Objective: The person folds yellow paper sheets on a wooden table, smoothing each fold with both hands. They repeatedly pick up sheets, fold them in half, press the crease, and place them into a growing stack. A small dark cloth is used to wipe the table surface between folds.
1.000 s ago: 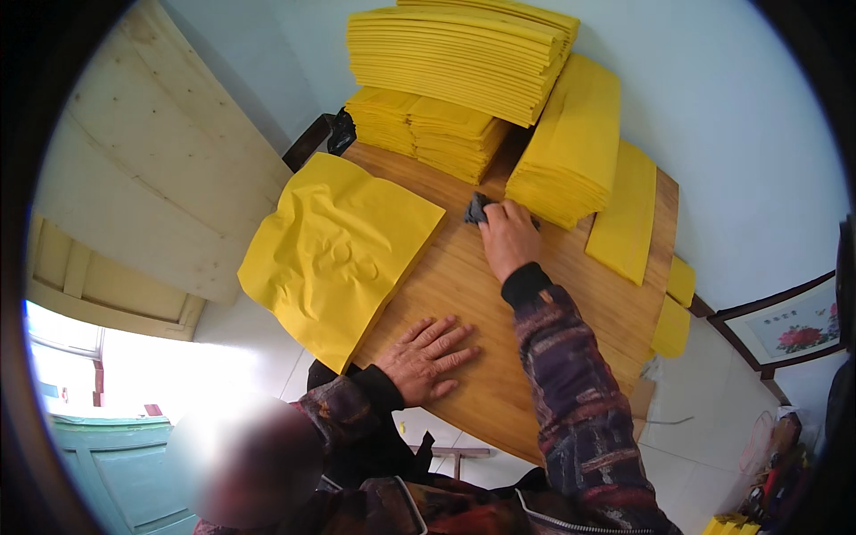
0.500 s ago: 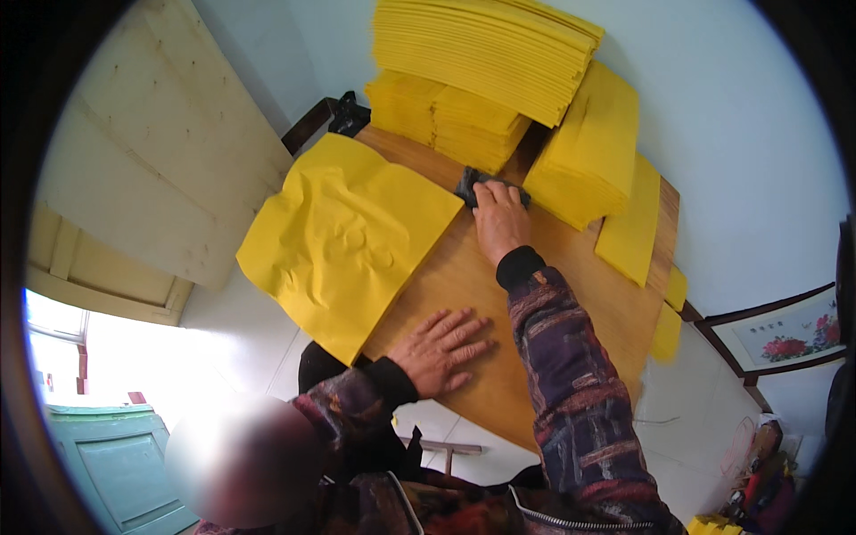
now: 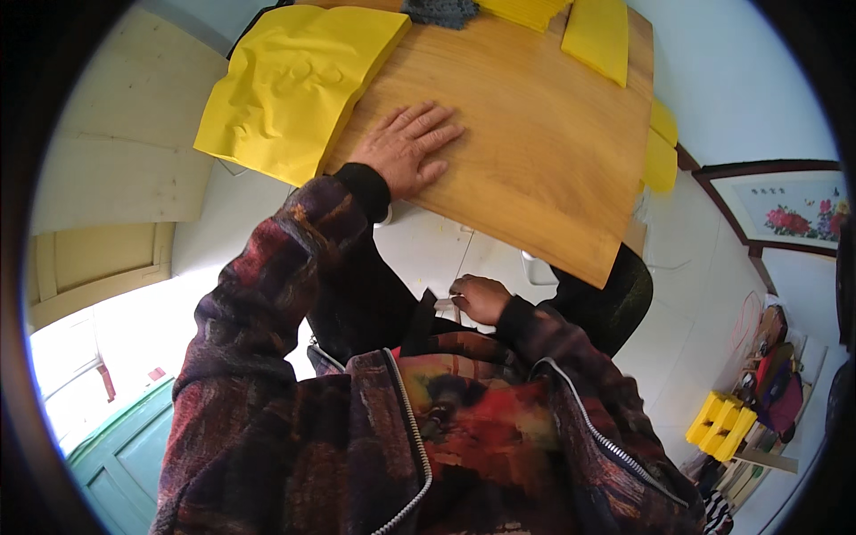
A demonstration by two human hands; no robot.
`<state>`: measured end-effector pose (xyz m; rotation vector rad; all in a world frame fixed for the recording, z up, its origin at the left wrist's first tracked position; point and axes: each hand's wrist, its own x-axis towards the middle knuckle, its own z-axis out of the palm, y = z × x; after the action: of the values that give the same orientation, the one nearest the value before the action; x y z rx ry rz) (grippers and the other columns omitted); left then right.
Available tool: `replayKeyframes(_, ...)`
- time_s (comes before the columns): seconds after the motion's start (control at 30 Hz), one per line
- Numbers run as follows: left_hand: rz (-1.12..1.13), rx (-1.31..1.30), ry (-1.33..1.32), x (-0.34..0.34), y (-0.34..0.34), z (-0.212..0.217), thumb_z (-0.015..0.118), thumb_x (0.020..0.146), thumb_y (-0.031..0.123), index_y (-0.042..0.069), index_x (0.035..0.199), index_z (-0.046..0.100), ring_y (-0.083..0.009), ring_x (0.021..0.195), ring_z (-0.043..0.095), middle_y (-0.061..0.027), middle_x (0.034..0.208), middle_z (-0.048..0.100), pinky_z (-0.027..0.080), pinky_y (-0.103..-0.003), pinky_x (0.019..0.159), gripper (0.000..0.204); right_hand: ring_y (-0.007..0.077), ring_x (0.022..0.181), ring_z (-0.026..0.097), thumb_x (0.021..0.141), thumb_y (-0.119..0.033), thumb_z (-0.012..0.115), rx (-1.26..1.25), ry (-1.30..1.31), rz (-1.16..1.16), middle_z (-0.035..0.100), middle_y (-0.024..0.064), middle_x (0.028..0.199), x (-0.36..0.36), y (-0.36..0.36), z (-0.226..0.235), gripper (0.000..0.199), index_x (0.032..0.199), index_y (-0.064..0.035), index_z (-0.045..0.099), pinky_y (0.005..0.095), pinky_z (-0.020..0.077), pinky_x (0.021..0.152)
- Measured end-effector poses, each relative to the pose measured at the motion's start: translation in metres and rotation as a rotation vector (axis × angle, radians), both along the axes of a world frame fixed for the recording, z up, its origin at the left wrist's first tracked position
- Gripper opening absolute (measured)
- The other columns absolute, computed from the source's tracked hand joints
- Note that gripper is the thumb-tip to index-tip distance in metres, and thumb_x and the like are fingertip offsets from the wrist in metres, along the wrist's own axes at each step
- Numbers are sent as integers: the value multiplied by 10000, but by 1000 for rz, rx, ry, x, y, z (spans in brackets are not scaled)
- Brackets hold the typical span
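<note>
Left hand lies flat, fingers spread and released, on the wooden surface beside the yellow paper stack at upper left; right hand, low at centre, pinches a small pale object at the jacket.

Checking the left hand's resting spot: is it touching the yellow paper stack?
Apart. The head view shows the left hand flat on the wooden table, bare wood between it and the yellow paper stack.

Your sleeves and jacket front are a dark mottled weave of maroon, orange and black, with a silver zip. Your left hand lies on a honey-brown table with streaked grain. Beside it the paper stack is bright yellow and crinkled. The cloth at the top is dark grey.
</note>
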<state>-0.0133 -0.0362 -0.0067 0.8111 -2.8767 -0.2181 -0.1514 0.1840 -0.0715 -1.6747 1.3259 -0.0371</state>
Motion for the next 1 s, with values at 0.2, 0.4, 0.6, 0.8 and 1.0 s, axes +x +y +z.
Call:
replayKeyframes(0.2, -37, 19, 23, 0, -2, 4, 539, 861, 300, 213, 1411, 403, -253, 1403, 248, -44, 1499, 323, 184, -431, 1150, 574, 242, 966, 603, 934, -502, 455, 832, -358, 228, 661, 151, 1028, 20, 22, -45, 540, 1114, -17, 607, 367, 462, 859)
replayKeyframes(0.4, -23, 199, -50, -3, -8, 15, 617, 783, 295, 214, 1373, 461, -293, 1389, 282, -60, 1494, 335, 218, -465, 1133, 615, 73, 788, 513, 925, -341, 562, 1065, -695, -2, 618, 5, 824, 27, 17, -58, 294, 984, -63, 639, 293, 432, 705)
replayKeyframes(0.6, -19, 259, -56, -7, -9, 20, 645, 746, 282, 207, 1356, 475, -311, 1388, 278, -75, 1482, 350, 223, -474, 1130, 637, 96, 737, 578, 880, -223, 612, 1302, -1312, -424, 668, 27, 852, 39, 37, -109, 195, 939, -43, 658, 292, 471, 675)
replayKeyframes(0.8, -39, 67, 8, 0, -4, 1, 549, 863, 331, 215, 1395, 421, -256, 1391, 267, -50, 1489, 333, 214, -431, 1138, 559, 119, 665, 557, 899, -270, 589, 728, -589, 50, 660, 46, 789, 47, 25, -134, 234, 909, -51, 672, 323, 444, 598)
replayKeyframes(1.0, -13, 38, 9, 0, -2, 1, 526, 890, 331, 234, 1415, 393, -241, 1403, 244, -37, 1500, 317, 190, -433, 1150, 550, 123, 702, 557, 897, -325, 580, 597, -462, 67, 648, 44, 788, 33, 21, -96, 284, 925, -57, 666, 331, 440, 622)
